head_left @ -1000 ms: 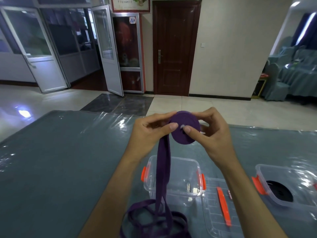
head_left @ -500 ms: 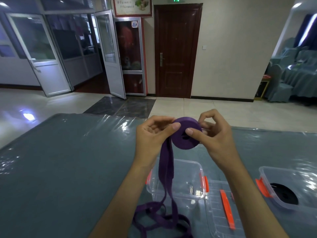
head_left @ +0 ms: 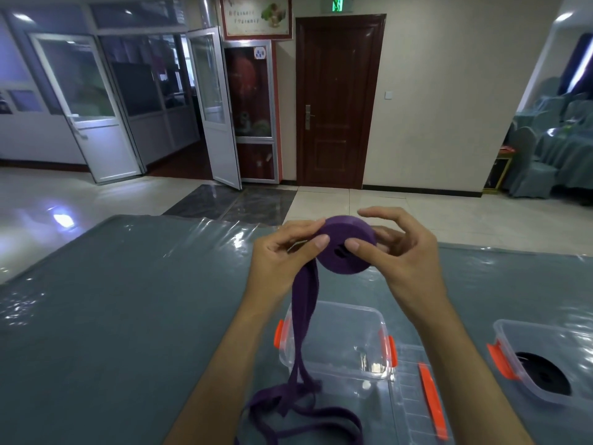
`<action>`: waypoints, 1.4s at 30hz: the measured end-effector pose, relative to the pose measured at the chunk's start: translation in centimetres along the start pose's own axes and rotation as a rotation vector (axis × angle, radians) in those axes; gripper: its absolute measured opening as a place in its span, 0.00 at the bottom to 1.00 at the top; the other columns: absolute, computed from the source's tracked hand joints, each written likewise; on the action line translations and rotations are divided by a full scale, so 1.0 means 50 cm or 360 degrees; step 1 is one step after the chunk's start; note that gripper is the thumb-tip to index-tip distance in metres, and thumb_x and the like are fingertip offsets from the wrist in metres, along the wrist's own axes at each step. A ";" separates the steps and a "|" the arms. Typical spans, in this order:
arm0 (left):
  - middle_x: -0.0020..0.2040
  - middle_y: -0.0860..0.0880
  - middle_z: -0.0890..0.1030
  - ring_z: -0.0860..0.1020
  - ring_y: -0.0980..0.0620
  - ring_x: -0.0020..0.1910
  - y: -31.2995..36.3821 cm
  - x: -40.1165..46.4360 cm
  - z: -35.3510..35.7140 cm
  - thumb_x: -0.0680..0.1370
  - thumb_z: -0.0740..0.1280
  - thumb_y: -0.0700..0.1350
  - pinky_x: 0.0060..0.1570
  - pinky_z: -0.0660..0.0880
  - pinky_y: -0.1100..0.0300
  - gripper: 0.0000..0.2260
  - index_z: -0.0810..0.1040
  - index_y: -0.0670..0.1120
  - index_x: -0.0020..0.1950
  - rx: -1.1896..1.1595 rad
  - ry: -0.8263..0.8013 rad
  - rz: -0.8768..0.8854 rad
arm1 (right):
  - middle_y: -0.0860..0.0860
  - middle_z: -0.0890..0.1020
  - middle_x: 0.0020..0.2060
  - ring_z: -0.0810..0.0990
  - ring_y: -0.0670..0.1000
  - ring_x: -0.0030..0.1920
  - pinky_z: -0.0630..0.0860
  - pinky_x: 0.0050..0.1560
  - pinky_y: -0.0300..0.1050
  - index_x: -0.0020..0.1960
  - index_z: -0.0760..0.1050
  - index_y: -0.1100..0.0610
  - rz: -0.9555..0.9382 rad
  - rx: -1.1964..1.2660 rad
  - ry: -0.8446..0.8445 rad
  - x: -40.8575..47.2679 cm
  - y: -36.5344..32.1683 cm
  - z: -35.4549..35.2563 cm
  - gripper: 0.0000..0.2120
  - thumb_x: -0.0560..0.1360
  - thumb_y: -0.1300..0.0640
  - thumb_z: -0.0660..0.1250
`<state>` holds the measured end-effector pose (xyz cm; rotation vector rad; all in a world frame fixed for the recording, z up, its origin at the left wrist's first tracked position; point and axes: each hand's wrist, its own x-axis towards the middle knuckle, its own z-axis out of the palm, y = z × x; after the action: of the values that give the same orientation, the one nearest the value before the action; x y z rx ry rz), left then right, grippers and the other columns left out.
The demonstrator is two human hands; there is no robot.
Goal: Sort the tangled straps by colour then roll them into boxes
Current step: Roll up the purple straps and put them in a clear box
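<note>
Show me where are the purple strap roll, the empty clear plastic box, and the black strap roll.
purple strap roll (head_left: pixel 348 256): head view, flat front face of the coil.
empty clear plastic box (head_left: pixel 349 308): head view, far rim.
black strap roll (head_left: pixel 542 374): head view, top of the coil.

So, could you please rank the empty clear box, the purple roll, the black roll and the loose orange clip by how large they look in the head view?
1. Empty clear box
2. Purple roll, though it is held nearer the camera
3. Black roll and orange clip: too alike to rank
</note>
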<state>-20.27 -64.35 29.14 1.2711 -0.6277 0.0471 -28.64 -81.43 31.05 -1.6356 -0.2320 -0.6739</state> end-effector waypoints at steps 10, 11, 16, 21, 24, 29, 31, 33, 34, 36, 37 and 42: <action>0.54 0.42 0.87 0.85 0.42 0.57 -0.005 -0.018 -0.006 0.73 0.76 0.44 0.62 0.80 0.46 0.10 0.87 0.42 0.52 -0.0128 0.0142 -0.0035 | 0.43 0.85 0.56 0.87 0.50 0.53 0.85 0.48 0.45 0.66 0.75 0.49 -0.0047 -0.0180 -0.0146 0.000 0.004 0.025 0.25 0.71 0.58 0.78; 0.55 0.42 0.87 0.84 0.42 0.58 -0.005 -0.017 -0.006 0.74 0.75 0.44 0.64 0.79 0.46 0.11 0.87 0.43 0.55 -0.0126 0.0092 -0.0080 | 0.43 0.85 0.55 0.86 0.50 0.55 0.85 0.49 0.46 0.64 0.77 0.50 -0.0056 -0.0149 -0.0094 0.001 0.006 0.027 0.23 0.71 0.58 0.78; 0.55 0.43 0.87 0.85 0.44 0.58 0.009 -0.010 -0.015 0.71 0.77 0.44 0.62 0.80 0.50 0.13 0.88 0.53 0.55 -0.0215 -0.0100 -0.0260 | 0.41 0.86 0.54 0.86 0.50 0.54 0.85 0.47 0.43 0.58 0.77 0.50 -0.0001 -0.0079 0.0024 0.000 0.012 0.027 0.20 0.69 0.58 0.78; 0.49 0.43 0.88 0.86 0.44 0.51 0.012 -0.009 0.013 0.67 0.80 0.45 0.53 0.82 0.56 0.09 0.87 0.47 0.46 -0.0356 0.0127 -0.0219 | 0.51 0.88 0.51 0.87 0.54 0.52 0.85 0.47 0.47 0.54 0.75 0.55 0.0012 -0.0054 0.0084 0.005 0.010 0.021 0.19 0.68 0.58 0.80; 0.52 0.45 0.88 0.86 0.46 0.55 -0.002 -0.017 0.026 0.71 0.77 0.44 0.56 0.81 0.58 0.07 0.88 0.48 0.49 -0.0359 0.0107 -0.0220 | 0.52 0.87 0.50 0.87 0.53 0.51 0.84 0.46 0.44 0.52 0.75 0.55 -0.0034 -0.0105 0.0146 0.004 0.006 0.015 0.19 0.68 0.57 0.81; 0.53 0.44 0.88 0.86 0.46 0.54 -0.013 -0.022 0.009 0.72 0.76 0.40 0.55 0.82 0.58 0.12 0.86 0.44 0.56 -0.0185 0.0005 -0.0108 | 0.56 0.87 0.47 0.88 0.55 0.47 0.85 0.44 0.47 0.52 0.71 0.58 0.0126 -0.0061 -0.0001 -0.009 0.014 -0.001 0.17 0.72 0.55 0.76; 0.49 0.44 0.88 0.87 0.46 0.50 -0.012 -0.025 0.008 0.70 0.78 0.40 0.51 0.83 0.59 0.11 0.86 0.44 0.52 -0.0157 0.0056 -0.0080 | 0.57 0.88 0.47 0.88 0.57 0.44 0.84 0.41 0.46 0.54 0.70 0.57 0.0190 0.0094 -0.0062 -0.010 0.007 -0.006 0.13 0.75 0.58 0.73; 0.47 0.45 0.88 0.87 0.48 0.48 -0.012 -0.027 0.017 0.69 0.78 0.40 0.49 0.82 0.61 0.11 0.86 0.42 0.51 -0.0136 0.0110 -0.0039 | 0.57 0.88 0.47 0.88 0.57 0.44 0.84 0.41 0.44 0.58 0.72 0.54 0.0149 0.0144 -0.0026 -0.008 -0.002 -0.006 0.15 0.75 0.59 0.72; 0.48 0.46 0.88 0.87 0.49 0.49 -0.012 -0.027 0.021 0.70 0.77 0.40 0.50 0.82 0.62 0.11 0.86 0.42 0.52 -0.0121 0.0116 -0.0015 | 0.57 0.88 0.47 0.88 0.56 0.45 0.83 0.42 0.43 0.60 0.73 0.54 0.0122 0.0150 0.0005 -0.007 -0.003 -0.004 0.16 0.75 0.59 0.73; 0.50 0.47 0.88 0.86 0.50 0.52 -0.014 -0.024 0.023 0.71 0.76 0.42 0.53 0.81 0.62 0.11 0.87 0.44 0.53 -0.0155 0.0068 -0.0036 | 0.55 0.88 0.49 0.88 0.55 0.49 0.83 0.46 0.43 0.62 0.77 0.54 0.0100 0.0167 0.0065 -0.006 0.000 0.002 0.16 0.75 0.59 0.73; 0.51 0.47 0.88 0.86 0.50 0.53 -0.014 -0.021 0.021 0.70 0.76 0.43 0.53 0.81 0.62 0.11 0.88 0.46 0.52 -0.0216 0.0028 -0.0084 | 0.55 0.88 0.50 0.87 0.55 0.51 0.82 0.48 0.43 0.61 0.79 0.54 0.0101 0.0168 0.0088 -0.008 0.005 0.004 0.15 0.75 0.59 0.73; 0.47 0.42 0.88 0.86 0.47 0.47 -0.016 -0.008 0.006 0.66 0.80 0.44 0.48 0.83 0.60 0.10 0.88 0.47 0.46 -0.0369 0.0103 -0.0197 | 0.56 0.87 0.49 0.87 0.56 0.50 0.83 0.44 0.46 0.52 0.76 0.59 0.0269 0.0134 -0.0111 -0.009 0.023 -0.007 0.11 0.73 0.58 0.75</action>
<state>-20.43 -64.76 28.30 1.0773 -0.4830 -0.0845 -28.49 -81.87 29.86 -1.5793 -0.1681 -0.4734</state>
